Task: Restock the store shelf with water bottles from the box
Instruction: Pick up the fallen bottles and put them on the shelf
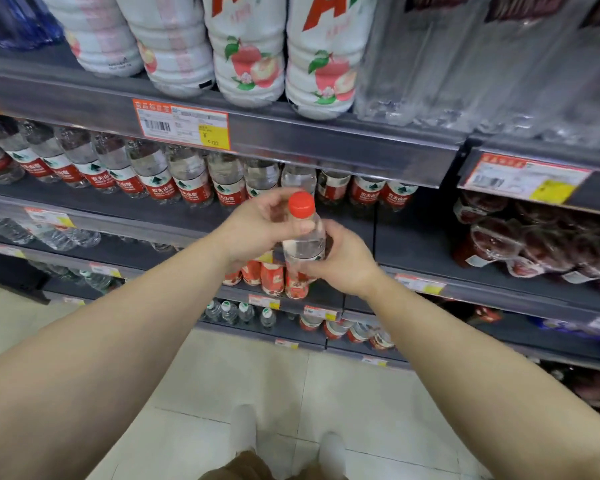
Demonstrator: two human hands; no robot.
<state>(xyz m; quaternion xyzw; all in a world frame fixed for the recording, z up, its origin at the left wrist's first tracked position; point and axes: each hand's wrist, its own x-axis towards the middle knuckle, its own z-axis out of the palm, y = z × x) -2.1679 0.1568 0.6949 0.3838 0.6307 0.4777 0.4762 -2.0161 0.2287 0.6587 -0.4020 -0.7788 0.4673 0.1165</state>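
A clear water bottle (303, 237) with a red cap is held upright in front of the shelves. My left hand (260, 226) grips its neck and shoulder just under the cap. My right hand (343, 261) wraps the body from the right and below. Behind it, a grey shelf (187, 216) carries a row of the same red-labelled water bottles (160, 178) running from the far left to about the middle. The shelf stretch to the right of that row, behind my right hand, is bare. No box is in view.
Large white peach-drink bottles (250, 53) stand on the shelf above, with clear bottle packs (482, 64) to their right. Dark red packets (541, 237) fill the right bay. Lower shelves hold small bottles (243, 311). Pale floor tiles (222, 375) and my shoes lie below.
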